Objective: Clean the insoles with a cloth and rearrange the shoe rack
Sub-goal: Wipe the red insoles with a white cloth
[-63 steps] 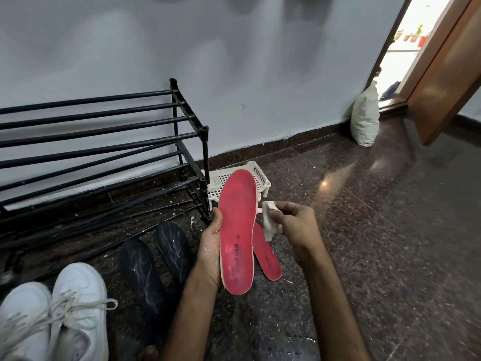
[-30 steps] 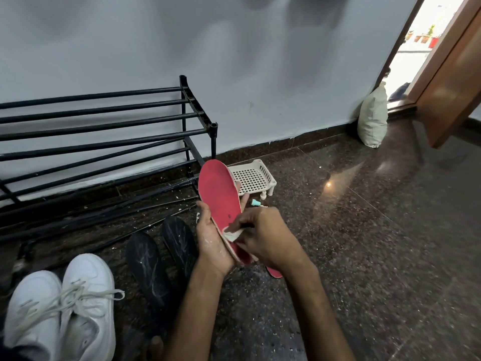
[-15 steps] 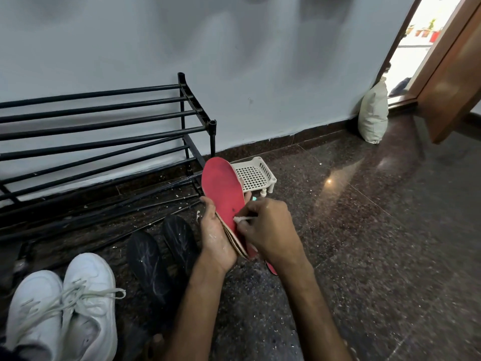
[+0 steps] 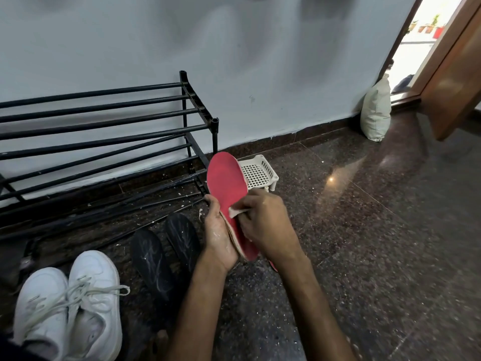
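Two changes since a couple of seconds ago. Tipped the insole (image 4: 227, 183) from face-on to slanted, toe up toward the basket (image 4: 260, 173), heel end down in the palm. Brought the cloth (image 4: 236, 212) in from off to the right and set it on the red face, about mid-length. Hardly shifted it over the last half second: rubbing one patch, by the look. Means wiping proper, under way and not finished; judging by the cloth's place, toe half likely yet to cover.

Grips the insole with the left hand (image 4: 220, 238) from beneath, thumb hooked at its left edge; fingers behind it hidden. Pinches the cloth in the right hand (image 4: 265, 225), fingers bent, pressing it to the face. Holds the insole up between both hands, off the floor (image 4: 364, 256), just in front of the rack (image 4: 104, 126) at its right end.

Has the twin (image 4: 273, 265) down on the floor, mostly hidden under the right wrist, only a red tip showing. Has two black insoles (image 4: 152, 259) flat just left of the left forearm, streaked pale, seemingly unwiped. Has the shoes (image 4: 70, 303) on the floor at lower left, off the rack: rearranging not yet begun, by that.
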Demonstrator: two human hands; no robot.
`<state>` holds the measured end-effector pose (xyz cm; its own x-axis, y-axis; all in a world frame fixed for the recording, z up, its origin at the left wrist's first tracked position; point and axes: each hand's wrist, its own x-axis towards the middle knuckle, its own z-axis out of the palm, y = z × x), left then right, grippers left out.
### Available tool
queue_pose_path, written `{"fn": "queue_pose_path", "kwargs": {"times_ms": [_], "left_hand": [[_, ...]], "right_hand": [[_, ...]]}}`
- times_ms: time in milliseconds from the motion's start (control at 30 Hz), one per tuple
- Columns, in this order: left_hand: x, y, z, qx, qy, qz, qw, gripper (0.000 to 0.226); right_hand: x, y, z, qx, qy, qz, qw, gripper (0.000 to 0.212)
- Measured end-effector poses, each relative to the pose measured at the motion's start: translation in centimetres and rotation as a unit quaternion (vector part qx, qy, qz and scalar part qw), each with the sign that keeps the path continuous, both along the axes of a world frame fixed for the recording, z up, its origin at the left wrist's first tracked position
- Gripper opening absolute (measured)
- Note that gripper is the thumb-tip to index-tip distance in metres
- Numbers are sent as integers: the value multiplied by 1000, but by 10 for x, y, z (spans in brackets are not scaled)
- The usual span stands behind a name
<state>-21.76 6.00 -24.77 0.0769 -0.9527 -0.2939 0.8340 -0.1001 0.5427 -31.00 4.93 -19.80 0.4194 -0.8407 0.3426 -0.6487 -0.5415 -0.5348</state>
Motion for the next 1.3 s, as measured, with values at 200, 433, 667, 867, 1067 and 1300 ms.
{"fn": "queue_pose_path", "kwargs": {"times_ms": [200,433,667,867,1067,1300], "left_hand": [[11,-4,-4,-36,66,2,997,89],[-3,2,-8,-1,-59,-38,998,75],[7,-2,-6,-80,53,-37,995,86],[3,0,-6,-81,61,-30,994,93],[12,-5,-13,-79,121,9,989,79],[12,-3,-10,-89,84,3,992,76]], "right_hand": [[-13,0,0,101,43,58,992,16],[-4,-3,-9,-33,-24,-24,999,16],[-36,-7,-1,144,-3,66,987,13],[-31,-12,-3,-19,-63,62,996,15],[-17,-1,-22,67,-46,151,985,28],[-62,-9,-4,171,-39,86,981,19]]}}
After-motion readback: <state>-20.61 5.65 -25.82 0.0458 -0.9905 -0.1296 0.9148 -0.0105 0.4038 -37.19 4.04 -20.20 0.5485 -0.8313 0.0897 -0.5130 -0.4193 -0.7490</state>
